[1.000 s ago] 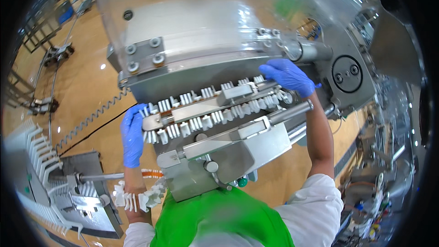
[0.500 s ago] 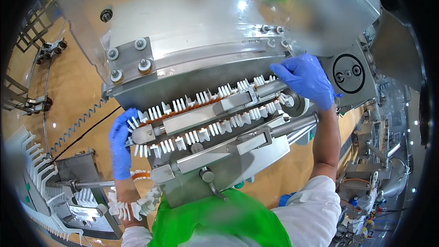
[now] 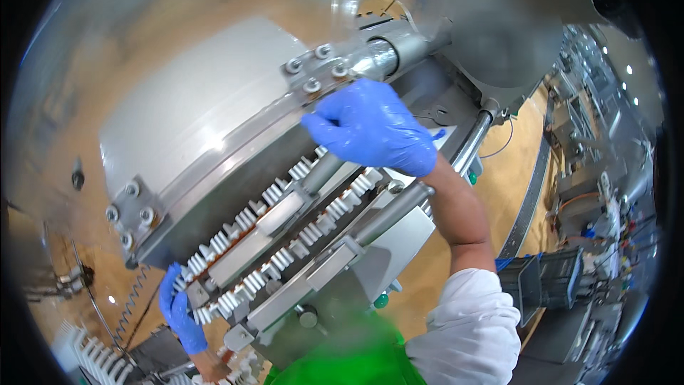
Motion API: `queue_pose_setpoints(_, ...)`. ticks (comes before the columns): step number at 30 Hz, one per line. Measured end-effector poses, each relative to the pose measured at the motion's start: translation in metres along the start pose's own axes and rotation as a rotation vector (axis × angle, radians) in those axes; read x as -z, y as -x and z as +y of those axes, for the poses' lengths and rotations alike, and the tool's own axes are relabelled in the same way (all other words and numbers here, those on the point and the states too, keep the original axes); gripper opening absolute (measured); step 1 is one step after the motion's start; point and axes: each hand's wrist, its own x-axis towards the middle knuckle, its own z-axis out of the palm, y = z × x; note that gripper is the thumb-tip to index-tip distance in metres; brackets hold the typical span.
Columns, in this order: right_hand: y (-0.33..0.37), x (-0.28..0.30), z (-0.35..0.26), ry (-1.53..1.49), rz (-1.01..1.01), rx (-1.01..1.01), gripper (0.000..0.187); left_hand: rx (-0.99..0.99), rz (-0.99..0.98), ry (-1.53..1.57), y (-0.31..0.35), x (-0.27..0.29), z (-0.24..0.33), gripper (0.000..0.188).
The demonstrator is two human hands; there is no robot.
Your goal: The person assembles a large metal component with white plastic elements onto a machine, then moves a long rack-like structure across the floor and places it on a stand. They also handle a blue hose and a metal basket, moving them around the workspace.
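My left hand (image 3: 179, 314), in a blue glove, curls around the near-left end of a belt loop with white paddles (image 3: 285, 259) and an orange base. The belt runs around a long metal arm (image 3: 242, 257) on the machine. Over the arm's far right end, my right hand (image 3: 374, 128), also blue-gloved, has its fingers curled in. The hand covers that end of the belt, and what its fingers hold, if anything, is hidden. Beside my left forearm, more white paddles (image 3: 246, 367) show at the lower edge.
A clear cover (image 3: 214, 125) with bolted metal plates arches above the belt. A second metal arm (image 3: 320, 271) runs parallel on the near side. White curved prongs (image 3: 89, 353) stand at lower left. Grey crates (image 3: 541, 281) and metal equipment (image 3: 581, 171) are at right.
The view has turned, so the machine now slants more steeply. My right hand's fingers are curled in more, still by the arm's far end. My left hand stays at the belt's near-left end.
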Motion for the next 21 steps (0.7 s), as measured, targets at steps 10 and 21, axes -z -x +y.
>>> queue_pose_setpoints(10, 0.002, -0.013, 0.011, -0.278, 0.031, -0.144, 0.033, 0.167, 0.039, -0.152, 0.005, -0.007, 0.021, 0.044)
queue_pose_setpoints(21, 0.001, -0.015, 0.007, -0.375, -0.009, -0.311, 0.04, 0.108, -0.04, 0.079, -0.001, -0.013, 0.028, 0.045)
